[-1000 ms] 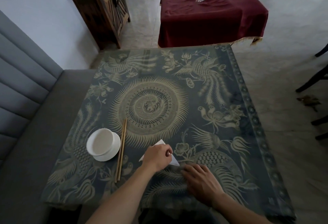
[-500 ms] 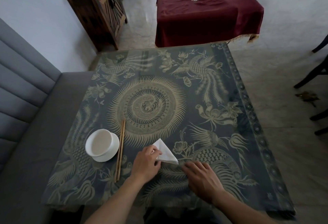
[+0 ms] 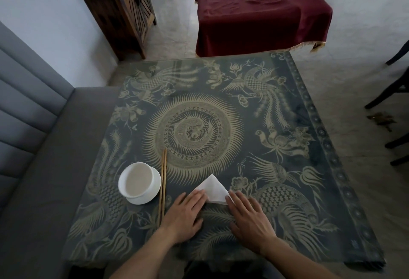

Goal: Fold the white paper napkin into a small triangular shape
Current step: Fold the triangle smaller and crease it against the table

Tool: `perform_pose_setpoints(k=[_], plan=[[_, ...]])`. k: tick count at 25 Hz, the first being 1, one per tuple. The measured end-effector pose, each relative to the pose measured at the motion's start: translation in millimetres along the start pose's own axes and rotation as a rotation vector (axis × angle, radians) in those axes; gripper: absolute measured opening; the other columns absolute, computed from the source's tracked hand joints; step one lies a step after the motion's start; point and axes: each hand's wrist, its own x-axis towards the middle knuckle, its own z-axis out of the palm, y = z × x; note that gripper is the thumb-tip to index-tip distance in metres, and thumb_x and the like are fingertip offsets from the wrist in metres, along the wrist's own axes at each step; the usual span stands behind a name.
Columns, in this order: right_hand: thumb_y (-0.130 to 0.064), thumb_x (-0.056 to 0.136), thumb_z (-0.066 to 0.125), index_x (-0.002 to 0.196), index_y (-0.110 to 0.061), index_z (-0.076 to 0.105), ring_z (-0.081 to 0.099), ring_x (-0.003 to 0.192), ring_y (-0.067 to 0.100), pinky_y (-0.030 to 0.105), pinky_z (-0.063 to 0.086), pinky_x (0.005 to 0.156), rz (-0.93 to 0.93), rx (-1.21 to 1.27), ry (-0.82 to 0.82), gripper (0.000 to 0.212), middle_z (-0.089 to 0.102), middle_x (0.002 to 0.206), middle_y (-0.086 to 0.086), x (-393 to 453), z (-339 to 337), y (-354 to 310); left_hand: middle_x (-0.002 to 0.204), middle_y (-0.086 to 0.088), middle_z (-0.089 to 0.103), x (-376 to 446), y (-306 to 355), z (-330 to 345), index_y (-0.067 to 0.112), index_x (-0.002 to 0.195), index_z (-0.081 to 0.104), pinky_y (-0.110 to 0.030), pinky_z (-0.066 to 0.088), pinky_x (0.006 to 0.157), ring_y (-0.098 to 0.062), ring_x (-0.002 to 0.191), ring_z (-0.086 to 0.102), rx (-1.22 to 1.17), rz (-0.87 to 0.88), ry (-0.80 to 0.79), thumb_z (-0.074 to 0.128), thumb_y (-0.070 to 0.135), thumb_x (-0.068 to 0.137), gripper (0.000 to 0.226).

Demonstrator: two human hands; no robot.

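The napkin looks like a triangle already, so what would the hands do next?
Probably press the fold flat. The napkin lies as a small triangle, with the left hand at its left corner and the right hand at its right, fingers straight, so a smoothing stroke along the near edge seems likely.

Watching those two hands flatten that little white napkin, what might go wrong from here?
1. The napkin is held only at its near corners by the fingertips of the left hand and the right hand; on the glossy table it may slide and the crease go crooked.
2. The chopsticks lie right beside the left hand, next to the white bowl on its saucer; a sideways nudge might roll them or knock the bowl.
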Motion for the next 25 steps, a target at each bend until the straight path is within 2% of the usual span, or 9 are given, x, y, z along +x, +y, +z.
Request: perform_pose_setpoints(k=[3, 7, 14, 16, 18, 20, 21, 23, 25], plan=[[-0.048, 0.074, 0.072, 0.135, -0.011, 0.056, 0.048, 0.131, 0.026, 0.05, 0.047, 0.099, -0.002, -0.046, -0.011, 0.073, 0.051, 0.144, 0.007, 3.3, 4.7, -6.1, 0.165, 0.004, 0.007, -1.1, -12.2, 0.7, 0.021, 0.157, 0.014, -0.038, -0.002, 0.12, -0.011, 0.15, 0.0, -0.027, 0.051, 0.008, 0.034, 0.046, 0.094, 0.071], [-0.044, 0.088, 0.042, 0.135, -0.014, 0.057, 0.049, 0.13, 0.028, 0.052, 0.042, 0.104, -0.045, -0.115, -0.044, 0.058, 0.052, 0.143, 0.005, -0.9, 15.3, -7.5, 0.162, 0.006, 0.02, 2.3, -23.1, 0.6, 0.025, 0.151, 0.029, -0.037, 0.008, 0.12, -0.011, 0.149, 0.012, -0.078, 0.095, 0.057, 0.037, 0.044, 0.093, 0.062], [-0.034, 0.087, 0.054, 0.133, -0.017, 0.055, 0.052, 0.124, 0.027, 0.045, 0.043, 0.102, 0.026, 0.036, 0.027, 0.049, 0.06, 0.13, 0.003, 19.0, 5.2, -21.2, 0.146, -0.003, 0.047, 14.3, -25.1, -2.9, 0.019, 0.136, 0.051, -0.038, 0.028, 0.114, -0.02, 0.137, 0.039, -0.089, 0.119, 0.152, 0.041, 0.035, 0.096, 0.044], [-0.034, 0.09, 0.05, 0.142, -0.011, 0.047, 0.042, 0.136, 0.029, 0.047, 0.034, 0.11, 0.12, 0.044, -0.011, 0.057, 0.05, 0.145, 0.008, 38.5, 1.0, -30.4, 0.156, -0.004, 0.035, 23.1, -20.1, -6.4, 0.016, 0.146, 0.04, -0.039, 0.019, 0.119, -0.021, 0.145, 0.027, -0.097, 0.122, 0.121, 0.037, 0.036, 0.098, 0.052], [-0.038, 0.097, 0.043, 0.153, -0.008, 0.017, 0.006, 0.148, 0.028, 0.046, 0.004, 0.119, 0.153, 0.032, -0.049, 0.069, 0.011, 0.162, 0.009, 56.1, 4.0, -37.1, 0.165, 0.0, 0.007, 31.3, -17.2, -8.5, 0.016, 0.156, 0.014, -0.038, 0.003, 0.122, -0.017, 0.151, 0.002, -0.101, 0.099, 0.053, 0.028, 0.043, 0.101, 0.063], [-0.047, 0.101, 0.025, 0.151, -0.012, -0.014, -0.028, 0.143, 0.022, 0.043, -0.018, 0.113, 0.154, 0.05, -0.136, 0.072, -0.026, 0.157, 0.004, 66.5, 10.3, -39.4, 0.163, 0.005, -0.015, 34.4, -17.5, -6.6, 0.019, 0.156, -0.008, -0.04, -0.007, 0.121, -0.012, 0.148, -0.017, -0.082, 0.083, -0.003, 0.018, 0.051, 0.101, 0.069], [-0.051, 0.1, 0.018, 0.149, -0.013, -0.021, -0.036, 0.139, 0.02, 0.044, -0.021, 0.111, 0.135, 0.05, -0.179, 0.073, -0.034, 0.154, 0.004, 68.7, 12.6, -38.8, 0.161, 0.006, -0.022, 33.7, -18.4, -4.6, 0.02, 0.154, -0.015, -0.042, -0.01, 0.12, -0.011, 0.146, -0.023, -0.07, 0.081, -0.036, 0.015, 0.054, 0.1, 0.071], [-0.057, 0.097, 0.012, 0.148, -0.013, -0.021, -0.04, 0.136, 0.017, 0.047, -0.019, 0.111, 0.094, 0.042, -0.232, 0.075, -0.033, 0.154, 0.005, 69.7, 17.5, -34.8, 0.159, 0.007, -0.028, 30.4, -20.8, 1.1, 0.021, 0.152, -0.02, -0.044, -0.016, 0.119, -0.011, 0.144, -0.028, -0.054, 0.082, -0.087, 0.012, 0.059, 0.1, 0.073], [-0.06, 0.097, 0.018, 0.152, -0.011, -0.006, -0.03, 0.14, 0.017, 0.048, -0.01, 0.112, 0.076, 0.016, -0.178, 0.077, -0.017, 0.159, 0.008, 66.0, 23.1, -30.5, 0.158, 0.006, -0.029, 27.4, -23.4, 6.6, 0.021, 0.152, -0.021, -0.045, -0.021, 0.116, -0.011, 0.143, -0.031, -0.042, 0.077, -0.109, 0.009, 0.063, 0.098, 0.075]])
